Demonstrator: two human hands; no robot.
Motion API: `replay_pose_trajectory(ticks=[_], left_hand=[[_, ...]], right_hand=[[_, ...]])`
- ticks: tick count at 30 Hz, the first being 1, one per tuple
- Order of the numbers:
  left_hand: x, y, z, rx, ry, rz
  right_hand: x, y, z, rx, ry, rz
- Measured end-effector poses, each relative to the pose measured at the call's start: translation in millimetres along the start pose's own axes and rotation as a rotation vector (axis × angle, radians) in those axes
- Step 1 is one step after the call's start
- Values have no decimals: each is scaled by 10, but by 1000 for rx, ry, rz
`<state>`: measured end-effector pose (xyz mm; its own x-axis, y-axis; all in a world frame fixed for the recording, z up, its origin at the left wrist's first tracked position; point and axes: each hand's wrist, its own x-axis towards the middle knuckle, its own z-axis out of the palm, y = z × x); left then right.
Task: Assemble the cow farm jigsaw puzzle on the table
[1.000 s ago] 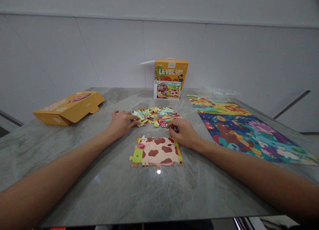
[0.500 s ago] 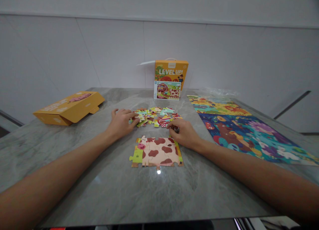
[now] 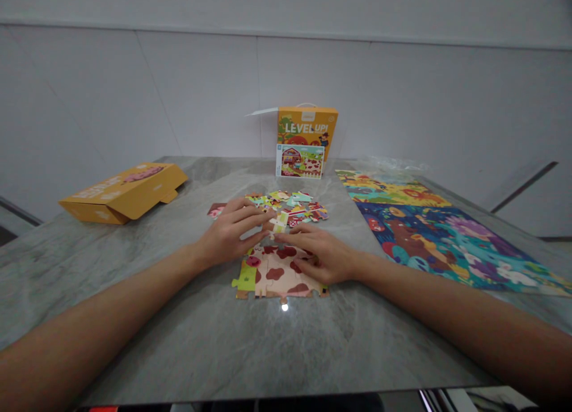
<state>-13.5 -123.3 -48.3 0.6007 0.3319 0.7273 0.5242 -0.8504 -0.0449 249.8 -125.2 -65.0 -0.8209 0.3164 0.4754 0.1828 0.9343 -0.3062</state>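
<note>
A polished grey stone-look table with pale veining mirrors a ceiling light just below the hands. Under the right hand lies a partly joined cow puzzle of flat printed cardboard with a soft sheen; the left hand pinches a small cardboard piece. Beyond the fingers, loose pieces show the same printed card. Far left of the left hand sits a matt orange cardboard box; right of the right hand, finished puzzles look smooth and faintly glossy.
</note>
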Motion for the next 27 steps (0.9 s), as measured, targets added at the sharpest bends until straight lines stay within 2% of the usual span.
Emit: replay_pose_trajectory(ticks=[5, 10, 13, 18, 20, 23, 25, 27], left_hand=[[-42, -63, -1, -39, 34, 51], [-39, -50, -4, -93, -26, 108], [-39, -44, 7, -81, -45, 92], [-88, -116, 45, 32, -83, -60], [-114, -164, 64, 76, -112, -159], [-142, -235, 84, 149, -188, -343], [-152, -274, 89, 188, -265, -447], [-157, -305, 91, 222, -330, -530]], right_hand=[[-46, 101, 23, -76, 187, 56], [-29, 95, 13, -94, 262, 57], [-17, 79, 8, -93, 249, 81], [-24, 120, 40, -109, 162, 132], [-29, 156, 55, -169, 161, 234], [-26, 205, 59, -320, 165, 530], [-16, 223, 49, -393, 133, 723], [-4, 229, 37, -426, 81, 833]])
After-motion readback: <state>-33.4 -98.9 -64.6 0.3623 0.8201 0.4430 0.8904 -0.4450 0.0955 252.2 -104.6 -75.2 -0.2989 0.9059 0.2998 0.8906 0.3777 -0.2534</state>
